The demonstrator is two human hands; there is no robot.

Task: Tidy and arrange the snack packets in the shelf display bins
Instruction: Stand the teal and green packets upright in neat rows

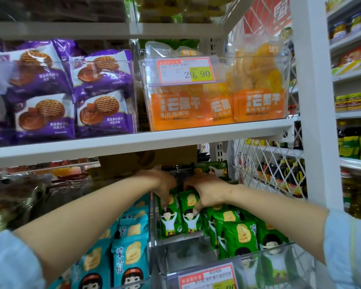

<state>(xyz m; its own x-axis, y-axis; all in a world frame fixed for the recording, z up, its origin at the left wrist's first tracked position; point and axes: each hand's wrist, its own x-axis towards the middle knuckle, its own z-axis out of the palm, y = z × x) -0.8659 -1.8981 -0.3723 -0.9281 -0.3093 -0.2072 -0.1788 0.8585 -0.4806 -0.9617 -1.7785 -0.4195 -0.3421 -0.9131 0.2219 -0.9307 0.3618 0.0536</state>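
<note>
Everything here is placed from the clear bin (198, 255) on the lower shelf, the one with a price label (207, 277) clipped to its front wall.

Inside the bin, at its back left corner, two green snack packets stand upright side by side, touching. The left hand (161, 182) reaches in over the bin's back edge and grips the first green packet (168, 221) at its top, fingers curled down over the printed face (the thumb is hidden behind it). The right hand (205, 189) grips the second green packet (191, 219), just to the right, with the thumb pressed on the front and the other fingers curled out of sight behind the top.

The right half of the bin holds a leaning row of green packets (239, 234), tilted towards the front wall. The bin's front left part shows bare floor. One more green packet (214, 167) stands behind the bin, beyond the right hand.

Just left of the bin, against its side wall, sit teal packets (130, 257) in a neighbouring bin. A cardboard box (133, 161) lies behind the bin, past the left hand. On the white shelf board (133, 143) directly above the bin stand orange packets (175, 107) under a tag reading 29.90 (186, 71); up and to the left are purple biscuit packets (101, 80). A wire mesh panel (267, 161) closes the shelf to the bin's right.
</note>
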